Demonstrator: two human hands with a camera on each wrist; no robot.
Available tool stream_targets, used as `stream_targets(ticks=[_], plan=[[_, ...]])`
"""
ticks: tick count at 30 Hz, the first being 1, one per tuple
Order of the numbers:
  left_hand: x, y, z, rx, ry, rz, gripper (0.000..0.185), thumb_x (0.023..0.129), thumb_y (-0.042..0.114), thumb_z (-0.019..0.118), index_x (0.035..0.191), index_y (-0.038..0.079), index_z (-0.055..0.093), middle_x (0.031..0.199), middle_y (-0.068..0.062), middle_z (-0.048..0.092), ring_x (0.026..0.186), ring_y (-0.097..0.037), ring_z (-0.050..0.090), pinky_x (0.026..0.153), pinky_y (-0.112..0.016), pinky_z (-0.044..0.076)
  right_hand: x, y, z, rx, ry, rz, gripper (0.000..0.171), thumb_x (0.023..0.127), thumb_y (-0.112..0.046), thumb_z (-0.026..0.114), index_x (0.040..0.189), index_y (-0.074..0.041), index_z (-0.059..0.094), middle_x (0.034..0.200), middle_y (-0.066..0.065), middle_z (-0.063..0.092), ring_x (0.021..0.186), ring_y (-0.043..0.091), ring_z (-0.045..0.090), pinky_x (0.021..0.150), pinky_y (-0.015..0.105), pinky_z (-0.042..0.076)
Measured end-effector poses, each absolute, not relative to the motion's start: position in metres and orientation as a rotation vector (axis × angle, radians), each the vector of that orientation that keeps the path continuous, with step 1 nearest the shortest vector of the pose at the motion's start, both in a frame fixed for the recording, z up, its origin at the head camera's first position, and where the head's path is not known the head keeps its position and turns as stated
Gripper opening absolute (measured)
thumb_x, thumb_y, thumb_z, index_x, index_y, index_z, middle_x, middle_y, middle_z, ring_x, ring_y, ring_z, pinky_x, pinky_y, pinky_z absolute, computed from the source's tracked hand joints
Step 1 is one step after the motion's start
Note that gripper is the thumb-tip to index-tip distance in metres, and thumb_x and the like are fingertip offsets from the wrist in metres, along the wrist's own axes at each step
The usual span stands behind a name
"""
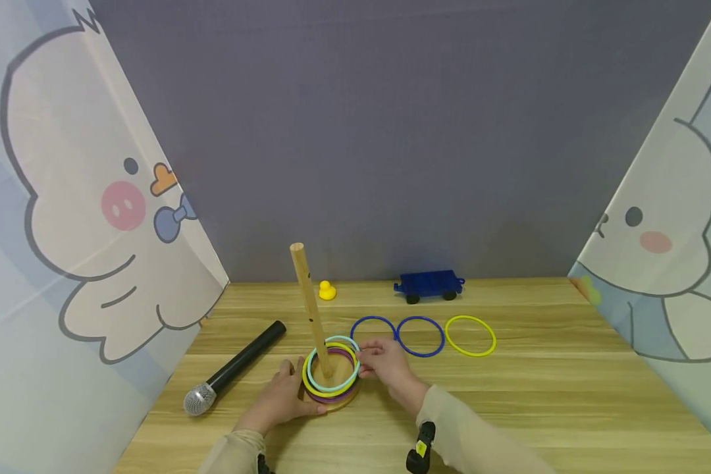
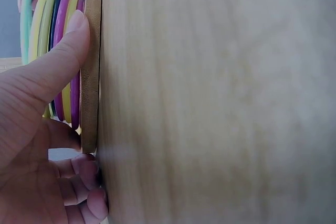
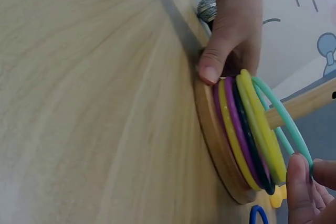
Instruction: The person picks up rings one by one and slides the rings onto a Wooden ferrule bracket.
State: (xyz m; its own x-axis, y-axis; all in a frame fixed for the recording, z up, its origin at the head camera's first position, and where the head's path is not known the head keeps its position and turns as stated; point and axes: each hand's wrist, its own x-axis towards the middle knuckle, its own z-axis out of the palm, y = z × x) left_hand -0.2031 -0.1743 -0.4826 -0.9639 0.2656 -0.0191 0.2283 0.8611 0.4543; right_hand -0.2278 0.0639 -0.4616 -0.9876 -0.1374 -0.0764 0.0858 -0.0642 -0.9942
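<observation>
The left hand grips the round wooden base of the peg stand, thumb pressed against its edge and the lower rings, the other fingers curled at the table surface. The right hand pinches the mint-green ring, the topmost of the stack on the base, and holds it tilted around the wooden peg. Below it lie yellow, dark blue and purple rings. The stand sits on the table, near its front edge. Beside it lie a microphone, two blue rings and one yellow ring.
</observation>
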Motion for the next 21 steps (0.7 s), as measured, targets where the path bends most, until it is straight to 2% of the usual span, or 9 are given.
stream_targets(ticks=[6,11,15,21], plan=[[-0.203,-0.174,-0.482,0.389,2.952,0.703,0.120,0.063,0.059,0.084,0.145,-0.013,0.033,0.114,-0.024,0.046,0.103,-0.039,0.053,0.087,-0.055,0.047,-0.229,0.059,-0.472,-0.097,2.129,-2.180,0.015,0.088,0.004,0.067,0.099,0.013,0.063,0.075,0.013,0.065,0.053,0.013,0.061,0.055,0.031,0.056],[-0.203,-0.174,-0.483,0.387,2.955,0.700,0.121,0.063,0.059,0.084,0.145,-0.013,0.032,0.116,-0.025,0.045,0.103,-0.040,0.053,0.087,-0.055,0.047,-0.229,0.058,-0.476,-0.109,2.284,-2.091,0.009,0.085,0.001,0.071,0.089,0.007,0.065,0.071,0.012,0.065,0.052,0.016,0.061,0.054,0.038,0.056],[-0.202,-0.175,-0.483,0.386,2.954,0.689,0.122,0.063,0.060,0.084,0.146,-0.012,0.031,0.119,-0.027,0.044,0.106,-0.041,0.053,0.088,-0.056,0.046,-0.228,0.059,-0.478,-0.130,2.311,-2.065,0.008,0.085,0.001,0.071,0.089,0.006,0.066,0.071,0.009,0.064,0.054,0.020,0.062,0.055,0.041,0.056],[-0.203,-0.175,-0.482,0.385,2.955,0.693,0.122,0.063,0.060,0.084,0.146,-0.012,0.030,0.119,-0.026,0.045,0.104,-0.040,0.053,0.087,-0.056,0.046,-0.228,0.068,-0.480,-0.177,2.296,-2.082,0.009,0.086,0.001,0.070,0.092,0.007,0.066,0.077,0.012,0.066,0.053,0.018,0.061,0.053,0.039,0.056]])
